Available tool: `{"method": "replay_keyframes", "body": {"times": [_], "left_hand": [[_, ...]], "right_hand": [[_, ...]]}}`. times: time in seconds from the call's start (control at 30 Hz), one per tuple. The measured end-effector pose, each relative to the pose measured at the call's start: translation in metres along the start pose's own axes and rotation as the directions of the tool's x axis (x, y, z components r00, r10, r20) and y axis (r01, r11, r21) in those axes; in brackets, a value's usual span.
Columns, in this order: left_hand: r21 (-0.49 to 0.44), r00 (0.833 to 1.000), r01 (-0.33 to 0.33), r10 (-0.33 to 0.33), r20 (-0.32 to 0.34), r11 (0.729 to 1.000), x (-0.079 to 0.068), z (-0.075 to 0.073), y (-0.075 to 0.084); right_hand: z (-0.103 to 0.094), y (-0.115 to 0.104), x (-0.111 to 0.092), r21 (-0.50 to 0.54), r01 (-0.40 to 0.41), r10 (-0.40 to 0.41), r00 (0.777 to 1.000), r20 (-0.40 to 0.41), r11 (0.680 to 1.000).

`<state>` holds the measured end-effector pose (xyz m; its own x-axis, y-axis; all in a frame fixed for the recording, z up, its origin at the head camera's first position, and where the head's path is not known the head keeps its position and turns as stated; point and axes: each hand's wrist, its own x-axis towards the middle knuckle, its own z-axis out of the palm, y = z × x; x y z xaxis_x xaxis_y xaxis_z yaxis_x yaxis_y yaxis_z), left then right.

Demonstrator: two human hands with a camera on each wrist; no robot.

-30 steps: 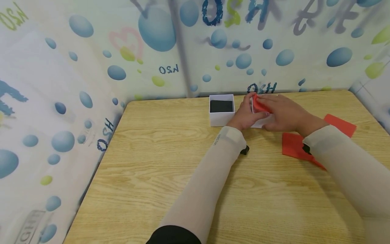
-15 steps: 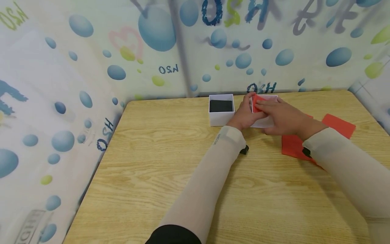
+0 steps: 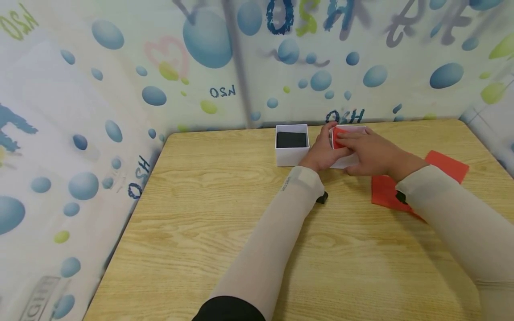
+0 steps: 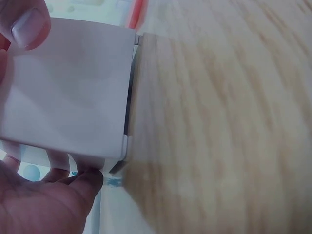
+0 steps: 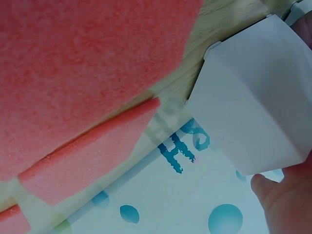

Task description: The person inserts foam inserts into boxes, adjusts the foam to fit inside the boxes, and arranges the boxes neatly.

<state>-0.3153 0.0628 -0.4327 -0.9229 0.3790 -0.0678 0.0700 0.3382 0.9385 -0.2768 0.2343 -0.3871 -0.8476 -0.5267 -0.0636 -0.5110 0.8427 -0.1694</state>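
White, smooth-sided and uncovered at the top, a small box [image 4: 73, 87] stands near the back edge of a light wood-grain tabletop [image 3: 192, 214], right of centre, with both of a person's bare hands on it. The left hand [image 3: 324, 151] has its grip around the box's left side, fingers along the far side and thumb across the upper front. The right hand [image 3: 375, 154] arches over the right side of the box; its grip is loose, with fairly straight fingers resting on a red piece [image 3: 340, 130] at the left of the box's mouth. How far down the red piece reaches is hidden. Just beside the left hand stands a second white box [image 3: 292, 158], also uncovered, holding a dark block [image 3: 291, 140]. More red material lies flat under and beyond the right forearm: one sheet [image 3: 386, 194] nearer the viewer and another sheet [image 3: 449, 166] farther right. The right wrist view shows its grainy, felt-like surface close up. Pale sleeves [image 3: 265, 249] cover both forearms. Behind, a pale backdrop [image 3: 257, 58] carries blue and green droplets and lettering.
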Motion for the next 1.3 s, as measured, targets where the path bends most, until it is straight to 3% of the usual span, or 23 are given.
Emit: {"method": "replay_keyframes", "body": {"times": [0.8,1.03,1.3], "left_hand": [[0.024,1.0,0.019,-0.018,-0.007,1.0,-0.001,-0.001,0.0],[-0.015,0.999,0.033,-0.033,-0.015,0.999,-0.003,0.001,0.0],[-0.006,0.999,0.04,-0.04,-0.017,0.999,-0.004,0.001,0.002]], "right_hand": [[-0.002,0.001,0.015,0.014,0.006,-0.007,0.999,0.042,1.0],[-0.002,0.006,0.008,0.12,-0.042,0.047,0.998,-0.037,0.992],[-0.015,0.003,-0.02,0.186,-0.072,0.106,0.978,-0.18,0.98]]}}
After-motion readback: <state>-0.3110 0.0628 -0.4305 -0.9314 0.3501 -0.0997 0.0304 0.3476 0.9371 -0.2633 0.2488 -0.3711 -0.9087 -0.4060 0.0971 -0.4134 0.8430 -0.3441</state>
